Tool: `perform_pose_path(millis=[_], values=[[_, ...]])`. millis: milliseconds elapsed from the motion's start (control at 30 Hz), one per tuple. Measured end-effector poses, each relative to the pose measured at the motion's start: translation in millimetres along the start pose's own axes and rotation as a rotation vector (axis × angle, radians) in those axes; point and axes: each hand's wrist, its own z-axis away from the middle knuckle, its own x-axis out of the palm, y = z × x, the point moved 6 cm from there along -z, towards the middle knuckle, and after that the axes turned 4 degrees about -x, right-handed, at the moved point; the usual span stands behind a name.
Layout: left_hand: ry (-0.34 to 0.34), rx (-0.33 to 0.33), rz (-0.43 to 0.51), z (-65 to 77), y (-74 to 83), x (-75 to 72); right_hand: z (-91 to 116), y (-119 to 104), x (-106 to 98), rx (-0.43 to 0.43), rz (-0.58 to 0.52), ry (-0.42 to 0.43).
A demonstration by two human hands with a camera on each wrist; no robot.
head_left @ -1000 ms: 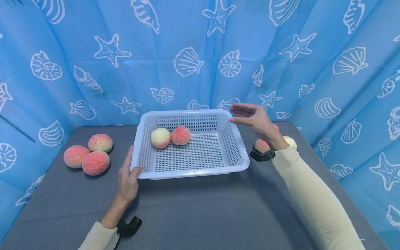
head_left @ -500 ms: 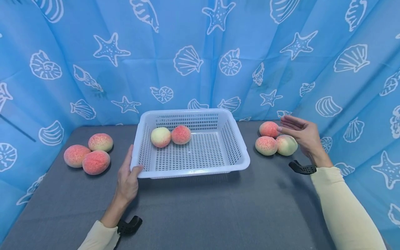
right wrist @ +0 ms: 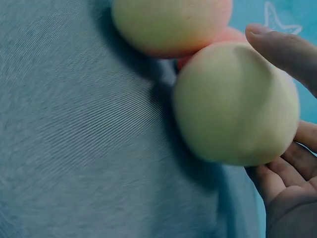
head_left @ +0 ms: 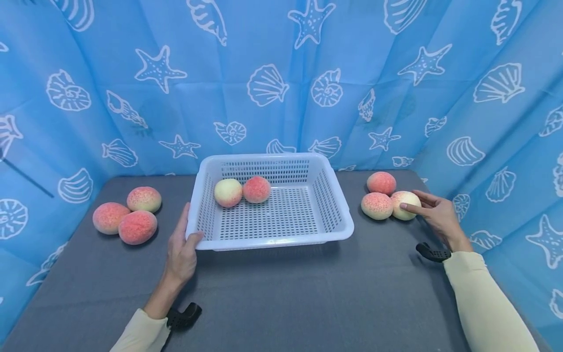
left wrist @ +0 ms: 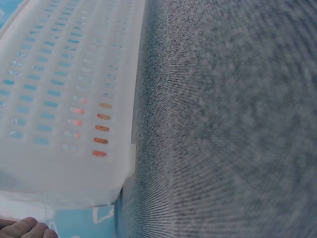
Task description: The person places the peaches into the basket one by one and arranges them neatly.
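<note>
My left hand (head_left: 181, 256) grips a white plastic basket (head_left: 272, 243) at its near left corner, thumb over the rim. Two peaches lie inside, a pale one (head_left: 228, 192) and a redder one (head_left: 257, 189). Over on the right, my right hand (head_left: 441, 218) holds a pale yellow peach (head_left: 406, 202) between thumb and fingers. In the right wrist view, the thumb (right wrist: 285, 52) is above this peach (right wrist: 233, 109) and the other fingers curve behind and under it. Beside it sit a speckled peach (head_left: 377, 206) and a red peach (head_left: 381, 183).
Three more peaches (head_left: 138, 227) are clustered at the left of the grey cloth-covered table (head_left: 286, 298). A blue curtain (head_left: 198, 88) with white shells and starfish hangs behind the table and down its sides.
My right hand has moved right from above the basket's far right corner, then down to the pale yellow peach, which it now holds. My left hand and the basket have stayed in place.
</note>
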Motion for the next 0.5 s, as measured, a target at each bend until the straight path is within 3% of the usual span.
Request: perform_pose_path(millis=[233,367,500], values=[[0.005,0.006,0.003,0.2,-0.5,0.4,0.1,11.4,7.0,0.018,-0.045,0.025],[0.005,-0.006,-0.004,0.3,-1.0,0.3,-0.4,8.0,0.9,-0.002,-0.22,0.094],[0.007,-0.01,-0.009,0.3,-2.1,-0.4,-0.7,-10.6,-12.8,-0.062,-0.406,0.153]])
